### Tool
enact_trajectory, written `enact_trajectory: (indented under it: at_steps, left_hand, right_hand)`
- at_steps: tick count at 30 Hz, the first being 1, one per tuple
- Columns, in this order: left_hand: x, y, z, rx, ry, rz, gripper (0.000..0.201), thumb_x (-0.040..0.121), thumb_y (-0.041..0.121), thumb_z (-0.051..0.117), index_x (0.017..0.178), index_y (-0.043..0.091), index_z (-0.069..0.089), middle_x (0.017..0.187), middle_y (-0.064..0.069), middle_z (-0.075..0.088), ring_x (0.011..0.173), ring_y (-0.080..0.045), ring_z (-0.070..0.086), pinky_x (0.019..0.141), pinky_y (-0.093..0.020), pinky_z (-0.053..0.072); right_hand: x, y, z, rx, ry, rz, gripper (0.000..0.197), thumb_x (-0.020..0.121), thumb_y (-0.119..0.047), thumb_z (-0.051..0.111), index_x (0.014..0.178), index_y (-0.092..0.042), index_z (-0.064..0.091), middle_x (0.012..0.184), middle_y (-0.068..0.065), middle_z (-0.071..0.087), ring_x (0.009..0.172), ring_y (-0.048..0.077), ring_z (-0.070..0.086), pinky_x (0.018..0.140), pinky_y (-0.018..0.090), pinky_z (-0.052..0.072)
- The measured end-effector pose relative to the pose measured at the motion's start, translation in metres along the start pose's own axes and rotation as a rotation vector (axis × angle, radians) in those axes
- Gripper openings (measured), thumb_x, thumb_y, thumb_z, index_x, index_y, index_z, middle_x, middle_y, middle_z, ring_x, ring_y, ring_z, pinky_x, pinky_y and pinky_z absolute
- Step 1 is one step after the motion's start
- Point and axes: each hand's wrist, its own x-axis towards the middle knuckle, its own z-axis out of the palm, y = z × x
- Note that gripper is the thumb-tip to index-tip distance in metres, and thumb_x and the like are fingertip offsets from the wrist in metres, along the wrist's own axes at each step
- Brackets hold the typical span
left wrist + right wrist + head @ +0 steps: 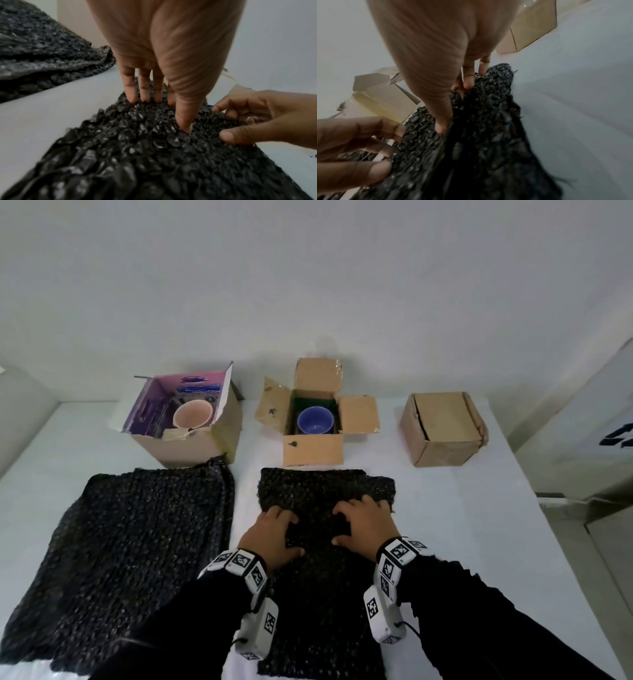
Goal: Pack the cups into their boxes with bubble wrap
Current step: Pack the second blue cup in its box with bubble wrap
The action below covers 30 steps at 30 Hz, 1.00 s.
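Observation:
A sheet of black bubble wrap point(325, 491) lies on the white table in front of me. My left hand point(297, 535) and right hand point(337, 527) sit side by side on its middle. Each pinches a raised fold of the wrap between its thumb and curled fingers. The left wrist view shows the left hand point(165, 115) digging into the bubbles, and the right wrist view shows the same for the right hand point(454, 108). A pink cup point(191, 414) stands in the open left box point(191, 446). A blue cup point(315, 421) stands in the open middle box point(313, 451).
A second, larger sheet of black bubble wrap point(130, 549) is spread out at the left. A closed cardboard box point(442, 422) stands at the back right. The table's right edge point(534, 508) borders a pale cabinet. A white wall rises behind the boxes.

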Motion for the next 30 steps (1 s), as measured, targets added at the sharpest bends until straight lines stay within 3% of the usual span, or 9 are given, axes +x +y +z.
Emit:
enact_trajectory:
  at_steps: [3, 6, 9, 12, 14, 17, 21, 25, 30]
  left_hand:
    - [-0.002, -0.008, 0.003, -0.038, 0.059, 0.019, 0.069, 0.077, 0.056, 0.067, 0.132, 0.026, 0.04, 0.128, 0.0, 0.039, 0.121, -0.021, 0.041, 0.097, -0.033, 0.043]
    - [0.0, -0.015, -0.003, -0.08, 0.133, 0.069, 0.072, 0.074, 0.066, 0.063, 0.129, 0.022, 0.047, 0.124, 0.0, 0.043, 0.117, -0.019, 0.041, 0.098, -0.033, 0.041]
    - [0.002, -0.015, -0.019, -0.208, 0.155, 0.146, 0.047, 0.088, 0.045, 0.061, 0.124, 0.016, 0.054, 0.115, -0.004, 0.06, 0.107, -0.023, 0.057, 0.086, -0.028, 0.045]
    - [-0.001, -0.007, -0.042, -0.442, 0.121, 0.152, 0.027, 0.096, 0.025, 0.053, 0.122, 0.019, 0.048, 0.089, 0.0, 0.069, 0.075, -0.018, 0.069, 0.062, -0.016, 0.046]
    - [-0.001, -0.003, -0.057, -0.53, 0.19, 0.187, 0.016, 0.097, 0.018, 0.052, 0.112, 0.022, 0.048, 0.072, 0.003, 0.067, 0.058, -0.014, 0.065, 0.053, -0.009, 0.041]
    - [0.005, -0.001, -0.078, -0.728, 0.298, 0.191, 0.013, 0.096, 0.008, 0.048, 0.101, 0.019, 0.053, 0.066, -0.006, 0.068, 0.05, -0.017, 0.063, 0.051, -0.016, 0.046]
    - [0.02, 0.004, -0.099, -1.114, 0.29, 0.113, 0.024, 0.091, -0.006, 0.047, 0.085, 0.009, 0.065, 0.07, -0.016, 0.068, 0.062, -0.022, 0.066, 0.064, -0.03, 0.053]
    - [0.027, 0.013, -0.117, -1.261, 0.238, 0.184, 0.021, 0.096, 0.009, 0.05, 0.089, 0.0, 0.067, 0.08, -0.022, 0.069, 0.073, -0.025, 0.068, 0.069, -0.032, 0.054]
    - [0.047, 0.02, -0.127, -0.906, 0.399, 0.443, 0.027, 0.085, -0.011, 0.057, 0.096, 0.013, 0.066, 0.097, -0.004, 0.07, 0.089, -0.009, 0.067, 0.082, -0.018, 0.051]
  right_hand:
    - [0.0, -0.008, -0.002, 0.101, 0.095, -0.006, 0.033, 0.084, -0.047, 0.064, 0.11, -0.027, 0.06, 0.112, -0.003, 0.056, 0.112, 0.022, 0.045, 0.091, 0.04, 0.035]
    - [0.001, -0.015, -0.017, 0.559, 0.194, 0.031, 0.023, 0.09, -0.035, 0.062, 0.103, -0.018, 0.056, 0.097, -0.002, 0.061, 0.093, 0.018, 0.056, 0.075, 0.029, 0.041]
    - [0.008, -0.023, -0.038, 0.824, 0.291, 0.091, 0.015, 0.092, -0.025, 0.061, 0.1, -0.02, 0.05, 0.087, -0.007, 0.06, 0.08, 0.009, 0.057, 0.069, 0.021, 0.039]
    - [0.014, -0.028, -0.056, 0.886, 0.426, 0.117, 0.018, 0.092, -0.013, 0.059, 0.101, -0.024, 0.049, 0.088, 0.001, 0.064, 0.08, 0.018, 0.06, 0.072, 0.03, 0.046]
    - [0.014, -0.031, -0.067, 0.893, 0.516, 0.072, 0.024, 0.088, 0.0, 0.056, 0.094, -0.023, 0.052, 0.091, -0.003, 0.062, 0.085, 0.012, 0.059, 0.076, 0.025, 0.044]
    - [0.011, -0.041, -0.081, 0.962, 0.555, 0.02, 0.03, 0.08, 0.011, 0.054, 0.078, -0.018, 0.061, 0.085, -0.007, 0.065, 0.083, 0.005, 0.06, 0.078, 0.02, 0.042]
    - [0.004, -0.051, -0.087, 1.1, 0.527, -0.009, 0.016, 0.086, -0.004, 0.06, 0.078, -0.013, 0.07, 0.085, -0.002, 0.07, 0.085, 0.009, 0.064, 0.084, 0.024, 0.047]
    - [0.011, -0.049, -0.093, 1.217, 0.521, 0.084, 0.031, 0.086, -0.037, 0.069, 0.077, -0.008, 0.069, 0.077, -0.009, 0.07, 0.078, 0.007, 0.063, 0.081, 0.025, 0.047]
    - [0.043, -0.033, -0.094, 1.043, 0.487, 0.051, 0.031, 0.074, -0.016, 0.082, 0.087, -0.016, 0.054, 0.087, -0.002, 0.059, 0.071, 0.011, 0.054, 0.071, 0.028, 0.046]
